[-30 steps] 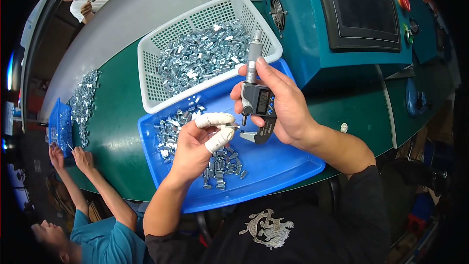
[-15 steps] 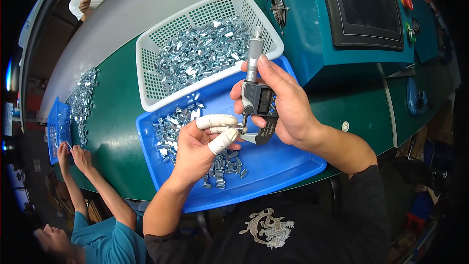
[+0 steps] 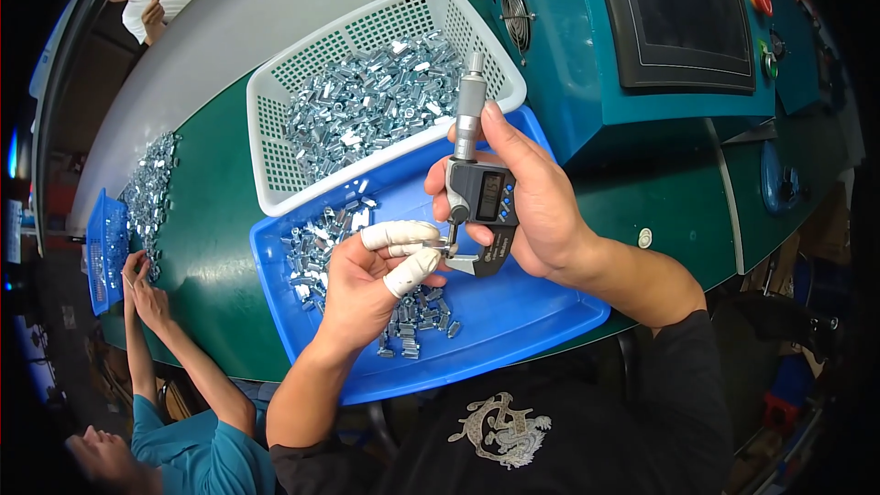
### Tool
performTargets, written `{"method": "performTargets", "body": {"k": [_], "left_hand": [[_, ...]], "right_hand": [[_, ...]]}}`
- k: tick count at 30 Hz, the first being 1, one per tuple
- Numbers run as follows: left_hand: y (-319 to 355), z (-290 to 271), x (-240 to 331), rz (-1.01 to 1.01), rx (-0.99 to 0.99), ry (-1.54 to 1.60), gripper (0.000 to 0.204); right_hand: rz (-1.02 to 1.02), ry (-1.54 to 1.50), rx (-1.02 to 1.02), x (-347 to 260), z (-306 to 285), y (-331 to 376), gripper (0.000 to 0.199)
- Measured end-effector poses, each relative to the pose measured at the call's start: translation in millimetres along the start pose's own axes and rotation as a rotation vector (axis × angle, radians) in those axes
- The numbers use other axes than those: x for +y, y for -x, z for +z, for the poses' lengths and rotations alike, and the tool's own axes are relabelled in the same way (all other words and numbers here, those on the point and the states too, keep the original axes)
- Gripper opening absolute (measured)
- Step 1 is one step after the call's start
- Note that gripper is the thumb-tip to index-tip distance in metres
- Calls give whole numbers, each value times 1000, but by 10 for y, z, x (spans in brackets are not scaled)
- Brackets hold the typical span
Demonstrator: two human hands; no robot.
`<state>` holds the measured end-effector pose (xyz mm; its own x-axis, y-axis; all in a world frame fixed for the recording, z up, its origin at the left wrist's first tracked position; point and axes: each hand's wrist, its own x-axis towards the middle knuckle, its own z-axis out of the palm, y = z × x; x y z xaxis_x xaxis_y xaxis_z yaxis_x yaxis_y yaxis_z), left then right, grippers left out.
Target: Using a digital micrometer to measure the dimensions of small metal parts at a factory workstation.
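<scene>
My right hand (image 3: 548,215) is closed around a digital micrometer (image 3: 486,194), its grey thimble pointing up and away and its U-shaped frame toward me. White finger covers sit on the thumb and fingers of my left hand (image 3: 362,289). These fingers pinch a small metal piece (image 3: 446,247) between the micrometer's jaws; most of it is hidden by the fingertips. Below both hands lies a blue tray (image 3: 522,316), with a heap of loose zinc-coloured metal pieces (image 3: 408,325) on its left side.
Behind the tray, resting partly on it, stands a white perforated basket (image 3: 385,168) full of similar pieces. A teal machine (image 3: 587,64) with a dark screen fills the back right. At left, a co-worker's hands (image 3: 142,289) are near a small blue basket (image 3: 105,247) and another heap of pieces (image 3: 149,188).
My hands, the micrometer and the pinched piece hold almost the same pose; the whole view has shifted slightly. The micrometer's readout has changed. The co-worker's hands have come closer together.
</scene>
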<state>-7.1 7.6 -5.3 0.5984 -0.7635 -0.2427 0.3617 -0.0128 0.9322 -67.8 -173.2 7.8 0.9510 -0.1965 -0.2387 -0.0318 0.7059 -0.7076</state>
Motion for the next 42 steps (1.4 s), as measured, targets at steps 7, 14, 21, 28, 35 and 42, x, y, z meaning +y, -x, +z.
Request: {"method": "performTargets", "body": {"k": [7, 14, 21, 28, 35, 42], "left_hand": [[12, 12, -12, 19, -4, -50, 22], [-64, -144, -42, 165, 79, -224, 25], [-229, -405, 68, 465, 527, -628, 30], [-132, -339, -7, 220, 48, -1332, 22], [-88, -357, -120, 258, -15, -1405, 15], [-129, -184, -138, 221, 50, -664, 25]], "right_hand": [[-7, 4, -7, -19, -9, 15, 43], [-26, 37, -43, 21, -39, 3, 43], [-51, 104, -9, 30, -61, -30, 42], [-49, 176, 8, 60, -54, -31, 41], [-15, 172, -1, 96, -28, 14, 39], [-41, 152, 1, 75, -43, 29, 39]]}}
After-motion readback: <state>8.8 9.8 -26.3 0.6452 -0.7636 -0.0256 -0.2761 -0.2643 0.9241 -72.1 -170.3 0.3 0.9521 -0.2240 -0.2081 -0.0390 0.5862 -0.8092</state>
